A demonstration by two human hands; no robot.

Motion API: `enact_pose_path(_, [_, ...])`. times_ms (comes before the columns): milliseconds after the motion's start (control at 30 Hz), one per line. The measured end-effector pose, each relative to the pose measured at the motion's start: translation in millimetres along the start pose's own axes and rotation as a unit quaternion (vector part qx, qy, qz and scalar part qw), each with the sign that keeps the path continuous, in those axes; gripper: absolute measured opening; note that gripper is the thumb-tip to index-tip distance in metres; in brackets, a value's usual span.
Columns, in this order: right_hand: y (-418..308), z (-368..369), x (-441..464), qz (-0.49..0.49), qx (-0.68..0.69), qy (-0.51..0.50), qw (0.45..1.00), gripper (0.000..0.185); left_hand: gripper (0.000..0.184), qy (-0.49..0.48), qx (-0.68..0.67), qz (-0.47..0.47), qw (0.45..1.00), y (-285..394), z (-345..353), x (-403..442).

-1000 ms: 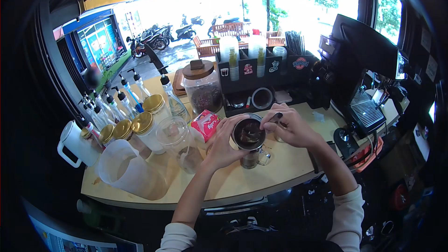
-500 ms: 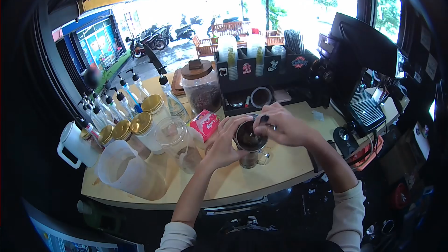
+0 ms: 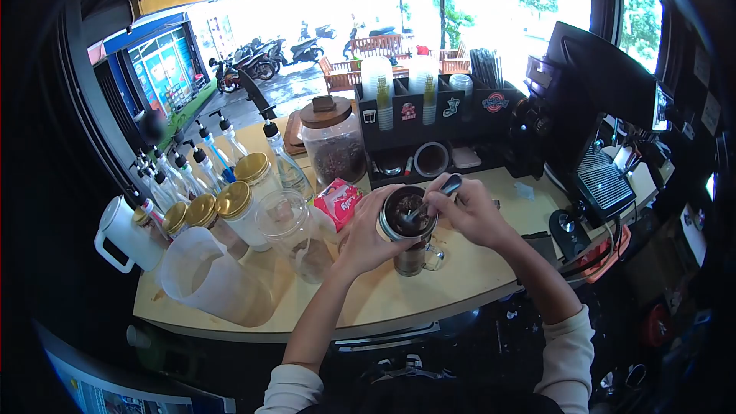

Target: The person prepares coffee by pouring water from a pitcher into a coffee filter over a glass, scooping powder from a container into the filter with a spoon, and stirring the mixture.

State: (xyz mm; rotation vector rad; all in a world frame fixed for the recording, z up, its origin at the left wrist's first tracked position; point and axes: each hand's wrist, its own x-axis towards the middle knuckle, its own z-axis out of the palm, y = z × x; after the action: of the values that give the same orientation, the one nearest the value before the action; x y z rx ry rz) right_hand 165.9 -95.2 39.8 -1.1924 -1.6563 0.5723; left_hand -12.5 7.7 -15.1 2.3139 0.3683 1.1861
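Head view: the left hand point(image 3: 368, 234) curls its fingers around the left side of a round jar point(image 3: 395, 234), gripping it, with its mouth facing up toward the camera and dark contents point(image 3: 402, 201) showing inside. The right hand point(image 3: 471, 216) has its fingers closed on the handle of a spoon point(image 3: 452, 183). The spoon's long axis slants: the handle end points up and to the right, above the fingers, and the bowl points down and to the left, inside the jar. Below the jar in this view stands a glass mug point(image 3: 410, 262) on the surface point(image 3: 468, 276), its handle pointing right; whether jar and mug touch, I cannot tell. A pink packet point(image 3: 338, 205) lies just beside the left hand, with a clear plastic container point(image 3: 296, 238) farther left.
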Motion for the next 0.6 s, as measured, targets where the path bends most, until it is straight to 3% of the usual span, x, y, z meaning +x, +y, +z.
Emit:
enact_pose_path(67, [4.6,-1.3,0.2,-0.014,0.069,0.063,0.995,0.015,0.081,0.005,-0.013,-0.021,1.0,-3.0,2.2,-1.5])
enact_pose_path(167, [0.3,-2.9,-1.9,-0.016,0.091,0.081,0.992,0.015,0.081,0.007,-0.05,-0.067,0.996,1.1,3.0,-3.4])
enact_pose_path(600, [7.3,6.6,-9.1,-0.012,0.032,0.078,0.996,0.014,0.078,-0.004,-0.042,-0.119,0.992,3.5,12.1,-16.1])
